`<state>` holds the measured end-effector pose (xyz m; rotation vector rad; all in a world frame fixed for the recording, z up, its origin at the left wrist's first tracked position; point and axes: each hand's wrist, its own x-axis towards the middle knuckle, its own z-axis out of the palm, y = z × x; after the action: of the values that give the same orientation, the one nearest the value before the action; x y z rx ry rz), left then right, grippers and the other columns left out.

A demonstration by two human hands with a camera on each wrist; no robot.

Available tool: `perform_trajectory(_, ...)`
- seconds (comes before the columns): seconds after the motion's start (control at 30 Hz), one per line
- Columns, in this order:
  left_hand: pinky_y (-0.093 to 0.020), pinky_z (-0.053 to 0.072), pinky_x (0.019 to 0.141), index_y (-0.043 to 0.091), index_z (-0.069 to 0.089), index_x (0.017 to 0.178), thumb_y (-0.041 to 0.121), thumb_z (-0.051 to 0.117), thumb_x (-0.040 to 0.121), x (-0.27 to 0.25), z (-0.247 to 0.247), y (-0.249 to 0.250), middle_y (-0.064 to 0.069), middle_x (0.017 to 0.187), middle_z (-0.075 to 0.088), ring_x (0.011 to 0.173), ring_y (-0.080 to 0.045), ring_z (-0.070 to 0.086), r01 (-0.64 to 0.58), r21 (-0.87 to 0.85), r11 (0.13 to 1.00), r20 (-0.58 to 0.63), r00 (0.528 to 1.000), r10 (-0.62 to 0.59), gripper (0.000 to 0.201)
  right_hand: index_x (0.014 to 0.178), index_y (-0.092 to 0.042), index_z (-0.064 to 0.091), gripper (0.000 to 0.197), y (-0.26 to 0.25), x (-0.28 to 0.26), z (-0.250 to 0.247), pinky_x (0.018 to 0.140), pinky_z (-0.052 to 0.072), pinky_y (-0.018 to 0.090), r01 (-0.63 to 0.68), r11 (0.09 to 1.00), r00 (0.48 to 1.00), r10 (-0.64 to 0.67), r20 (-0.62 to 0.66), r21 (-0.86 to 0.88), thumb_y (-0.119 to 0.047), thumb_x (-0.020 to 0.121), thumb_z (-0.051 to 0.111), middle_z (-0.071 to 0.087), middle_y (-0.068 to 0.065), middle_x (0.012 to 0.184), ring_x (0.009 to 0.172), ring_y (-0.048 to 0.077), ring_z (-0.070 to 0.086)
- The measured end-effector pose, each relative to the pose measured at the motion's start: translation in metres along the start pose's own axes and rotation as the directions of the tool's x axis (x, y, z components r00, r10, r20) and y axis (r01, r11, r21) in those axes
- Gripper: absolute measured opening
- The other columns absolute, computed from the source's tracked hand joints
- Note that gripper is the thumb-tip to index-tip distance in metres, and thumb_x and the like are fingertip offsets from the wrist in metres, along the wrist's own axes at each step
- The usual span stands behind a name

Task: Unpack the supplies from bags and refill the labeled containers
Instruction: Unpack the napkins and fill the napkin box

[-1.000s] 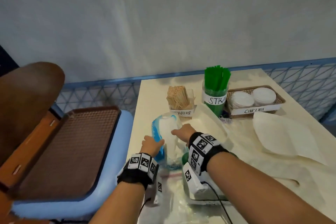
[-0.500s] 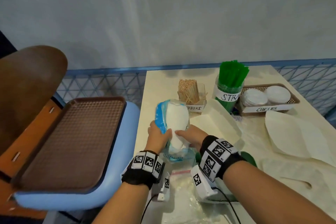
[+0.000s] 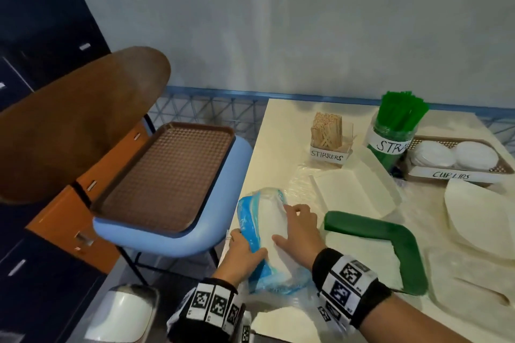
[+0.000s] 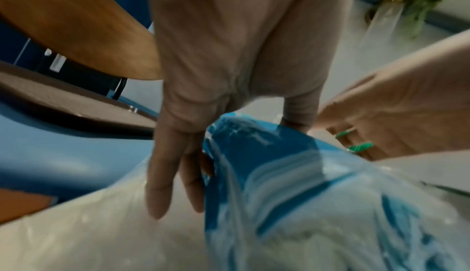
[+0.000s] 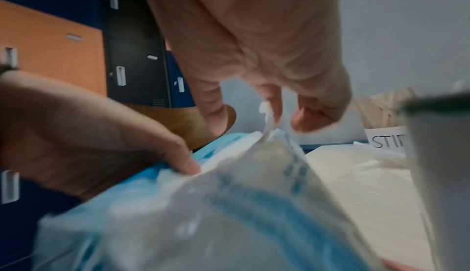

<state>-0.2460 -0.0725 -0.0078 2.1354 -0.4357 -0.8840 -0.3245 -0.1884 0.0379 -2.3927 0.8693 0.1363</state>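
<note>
A blue-and-clear plastic pack [image 3: 255, 228] with a white stack inside lies tilted near the table's front left corner. My left hand [image 3: 245, 248] grips its left side; in the left wrist view the fingers [image 4: 172, 184] curl on one face and the thumb on the other. My right hand [image 3: 289, 225] rests over the white part. In the right wrist view, that hand [image 5: 284, 118] pinches a thin white strip of plastic at the pack's top [image 5: 267, 134]. The pack [image 4: 279, 174] fills the lower half of the left wrist view.
At the back stand the STIRRERS box [image 3: 330, 139], the jar of green straws [image 3: 393, 133] and the CUP LIDS basket [image 3: 457, 159]. A white open container [image 3: 356, 189], a green curved piece [image 3: 390, 237] and cream paper bags [image 3: 479, 217] lie right. Left: brown tray [image 3: 167, 175] on a blue chair.
The pack, held upright before, has come down and tilted toward the table's front left corner. My right hand has shifted from its side to its top. The head view has swung left.
</note>
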Motion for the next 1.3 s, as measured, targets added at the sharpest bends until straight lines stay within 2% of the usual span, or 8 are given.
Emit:
perform_trajectory(0.07,-0.032,0.041,0.099,0.002,0.027,0.127,0.023,0.063,0.084,-0.002,-0.001,0.001,-0.012,0.126,0.037,0.117,-0.022,0.045,-0.008,0.077,0.997,-0.035,0.999,0.011,0.060,0.141,-0.017,0.025,0.060,-0.003,-0.006,0.008,0.107,0.029,0.028,0.093,0.992,0.991,-0.083,-0.108,0.086,-0.025,0.090,0.055,0.023,0.008,0.138,0.130,0.024,0.026)
perform_trajectory(0.17,-0.039,0.033,0.108,0.003,0.011,0.141,0.023,0.065,0.084,0.003,-0.010,0.011,-0.018,0.140,0.026,0.133,-0.028,0.031,-0.053,0.084,0.995,-0.132,0.989,0.064,0.081,0.143,-0.014,0.021,0.061,-0.003,-0.006,0.018,0.109,0.028,0.030,0.084,0.991,0.996,-0.081,-0.034,0.104,-0.025,0.092,0.052,0.030,0.010,0.139,0.130,0.025,0.031)
perform_trajectory(0.27,-0.041,0.023,0.114,0.023,-0.015,0.147,0.016,0.061,0.085,0.011,-0.016,0.023,-0.017,0.154,0.004,0.143,-0.029,0.009,-0.168,0.181,0.969,-0.057,0.982,0.181,0.098,0.145,-0.009,0.015,0.067,0.003,0.003,0.025,0.108,0.030,0.033,-0.005,0.996,1.000,0.002,0.027,0.093,-0.027,0.093,0.051,0.033,0.013,0.143,0.131,0.027,0.034)
perform_trajectory(0.43,-0.030,0.028,0.110,0.036,-0.014,0.146,0.017,0.050,0.091,0.015,-0.015,0.027,-0.022,0.153,-0.018,0.141,-0.028,0.026,-0.154,0.372,0.915,0.128,0.985,0.114,0.086,0.146,-0.002,0.000,0.080,0.007,0.015,0.026,0.104,0.036,0.034,-0.121,0.983,0.991,0.111,0.079,0.135,-0.028,0.092,0.052,0.039,0.018,0.142,0.128,0.030,0.043)
perform_trajectory(0.57,-0.032,0.023,0.112,0.026,-0.013,0.148,0.018,0.055,0.088,0.016,-0.014,0.021,-0.021,0.153,-0.004,0.141,-0.029,0.021,-0.137,0.327,0.935,0.094,0.989,0.112,0.091,0.144,0.002,0.004,0.080,0.007,0.024,0.028,0.103,0.038,0.035,-0.199,0.974,0.972,0.182,0.150,0.106,-0.035,0.092,0.052,0.042,0.018,0.141,0.127,0.031,0.044)
perform_trajectory(0.7,-0.037,0.034,0.109,0.025,-0.010,0.148,0.019,0.061,0.083,0.022,-0.014,0.013,-0.021,0.148,0.016,0.130,-0.029,0.037,-0.158,0.289,0.944,0.060,0.987,0.146,0.097,0.138,0.001,0.020,0.074,0.004,0.031,0.028,0.100,0.041,0.034,-0.233,0.962,0.969,0.217,0.116,0.145,-0.036,0.087,0.059,0.047,0.017,0.135,0.123,0.030,0.048)
perform_trajectory(1.1,-0.029,0.033,0.103,0.022,-0.009,0.148,0.021,0.067,0.079,0.032,-0.020,0.003,-0.015,0.142,0.027,0.130,-0.025,0.034,-0.181,0.252,0.951,0.069,0.983,0.169,0.102,0.126,-0.004,0.024,0.058,0.005,0.034,0.025,0.094,0.041,0.034,-0.207,0.917,0.978,0.194,0.072,0.340,-0.021,0.086,0.062,0.051,0.015,0.127,0.115,0.030,0.053)
perform_trajectory(1.3,-0.028,0.036,0.100,0.031,-0.017,0.146,0.020,0.069,0.077,0.036,-0.022,0.000,-0.017,0.136,0.031,0.120,-0.027,0.044,-0.219,0.231,0.948,0.095,0.975,0.202,0.111,0.128,-0.009,0.022,0.067,0.006,0.037,0.028,0.084,0.042,0.028,-0.139,0.914,0.989,0.149,0.002,0.381,-0.013,0.079,0.068,0.056,0.015,0.122,0.107,0.030,0.057)
